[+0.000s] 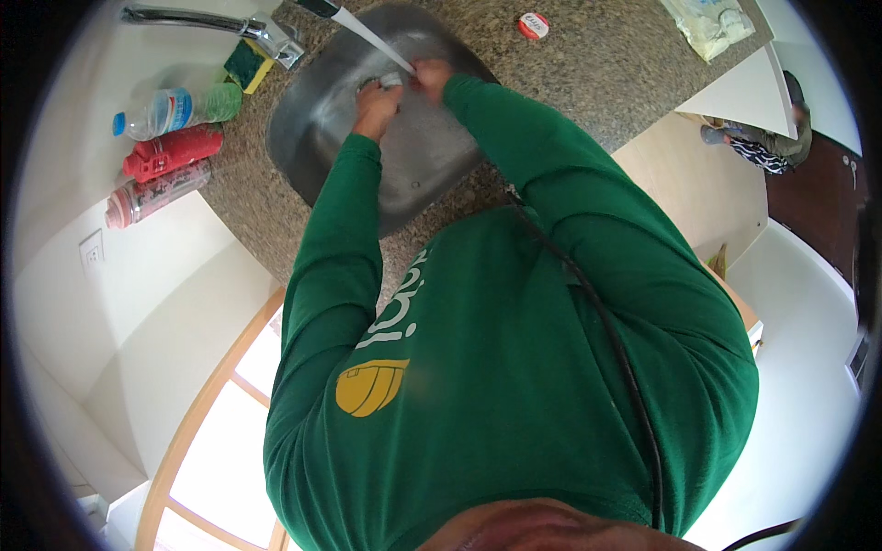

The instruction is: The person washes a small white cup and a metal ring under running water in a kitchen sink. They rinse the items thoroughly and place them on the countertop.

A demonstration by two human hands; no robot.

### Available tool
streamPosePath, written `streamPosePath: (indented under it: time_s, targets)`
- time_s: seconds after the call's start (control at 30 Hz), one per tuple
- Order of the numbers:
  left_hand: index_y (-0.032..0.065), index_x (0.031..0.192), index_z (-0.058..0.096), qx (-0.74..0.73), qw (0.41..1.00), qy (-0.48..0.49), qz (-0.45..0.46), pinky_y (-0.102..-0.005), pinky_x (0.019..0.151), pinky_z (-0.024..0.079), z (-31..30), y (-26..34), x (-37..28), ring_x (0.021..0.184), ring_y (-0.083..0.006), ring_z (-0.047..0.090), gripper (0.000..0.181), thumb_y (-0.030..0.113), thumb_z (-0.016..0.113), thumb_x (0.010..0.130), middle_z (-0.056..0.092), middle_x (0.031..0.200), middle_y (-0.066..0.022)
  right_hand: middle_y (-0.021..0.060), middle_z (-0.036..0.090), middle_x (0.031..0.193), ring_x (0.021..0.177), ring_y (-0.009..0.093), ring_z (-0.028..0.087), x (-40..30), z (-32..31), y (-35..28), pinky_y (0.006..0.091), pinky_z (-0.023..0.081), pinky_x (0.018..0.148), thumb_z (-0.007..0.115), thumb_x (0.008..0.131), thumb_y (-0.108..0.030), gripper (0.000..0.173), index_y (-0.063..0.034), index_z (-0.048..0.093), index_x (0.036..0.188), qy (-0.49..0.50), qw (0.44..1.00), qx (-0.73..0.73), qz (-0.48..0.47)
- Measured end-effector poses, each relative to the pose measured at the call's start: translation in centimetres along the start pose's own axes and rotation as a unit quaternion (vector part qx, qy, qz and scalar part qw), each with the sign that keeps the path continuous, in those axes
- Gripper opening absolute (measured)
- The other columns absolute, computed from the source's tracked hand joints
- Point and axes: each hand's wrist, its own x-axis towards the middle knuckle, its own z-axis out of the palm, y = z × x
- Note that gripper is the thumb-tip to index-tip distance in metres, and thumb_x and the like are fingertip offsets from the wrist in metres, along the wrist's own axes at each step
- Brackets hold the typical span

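Note:
Both hands are inside a stainless steel sink (406, 165) set in a speckled stone counter. My left hand (377, 107) has its fingers closed around a small whitish object (391, 80), too blurred to name. Close on its right is my right hand (433, 77), fingers curled and blurred; a small reddish patch shows at the fingertips, and whether it is a held thing is unclear. A straight white streak (375, 41), apparently running water, comes from a dark-tipped spout (318, 5) at the top edge and meets the right fingertips.
Left of the sink are a chrome tap fitting (275, 45), a yellow-green sponge (248, 65), a clear plastic bottle (155, 113), a red bottle (176, 151) and a pink-capped bottle (158, 193). A red-white lid (533, 25) and plastic bag (713, 27) lie right. A person (778, 141) is farther off.

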Motion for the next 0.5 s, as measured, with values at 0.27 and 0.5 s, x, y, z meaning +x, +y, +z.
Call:
streamPosePath:
  time_s: [0.27,0.5]
  targets:
    - [-0.0015,0.122,0.066,0.337,0.929,0.045,0.145,-0.0456,0.093,0.052,-4.9,-3.0,-2.9,0.108,-0.0414,0.067,0.051,0.027,0.077,0.081,0.07,0.116,-0.0235,0.0115,0.069,0.097,0.087,0.024,0.069,3.5,-1.4,1.6,0.0396,0.055,0.076,0.056,0.102,-0.02,0.025,-0.0005,0.067,0.112,-0.127,0.956,-0.227,-0.137]
    - [0.0087,0.123,0.065,0.082,0.959,0.064,0.265,-0.0425,0.092,0.054,-0.1,-3.1,-3.9,0.106,-0.035,0.07,0.04,0.014,0.075,0.084,0.072,0.112,-0.0181,0.0088,0.069,0.093,0.082,0.021,0.066,0.8,-1.6,-0.6,0.0393,0.054,0.073,0.056,0.098,-0.021,0.028,-0.0044,0.068,0.117,-0.048,0.839,-0.5,-0.209]
